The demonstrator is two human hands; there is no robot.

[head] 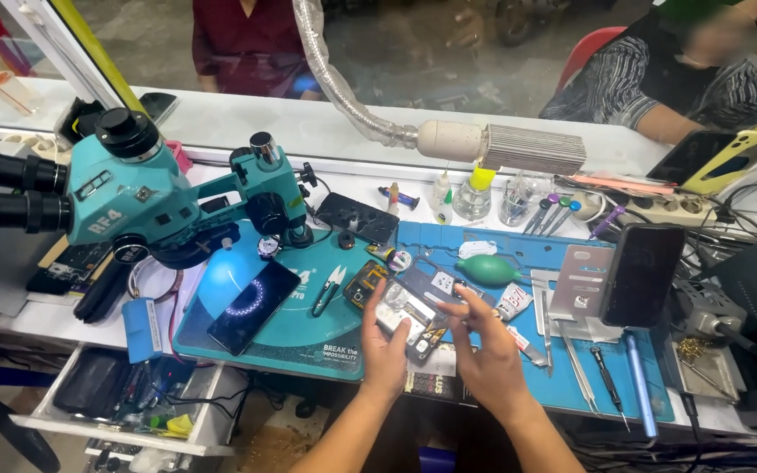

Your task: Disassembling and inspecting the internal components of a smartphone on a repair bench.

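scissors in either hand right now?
No: the small scissors lie on the teal mat, apart from both hands, while the left hand holds an opened phone.

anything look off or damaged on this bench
The opened phone has its back off and its insides bare, held by the left hand with the right hand over it. The drawer below the microscope hangs open, full of tangled cables.

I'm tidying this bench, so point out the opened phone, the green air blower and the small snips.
opened phone (413, 315), head view, on its exposed inner boards
green air blower (488, 270), head view, on the middle of its bulb
small snips (329, 289), head view, on the crossed handles
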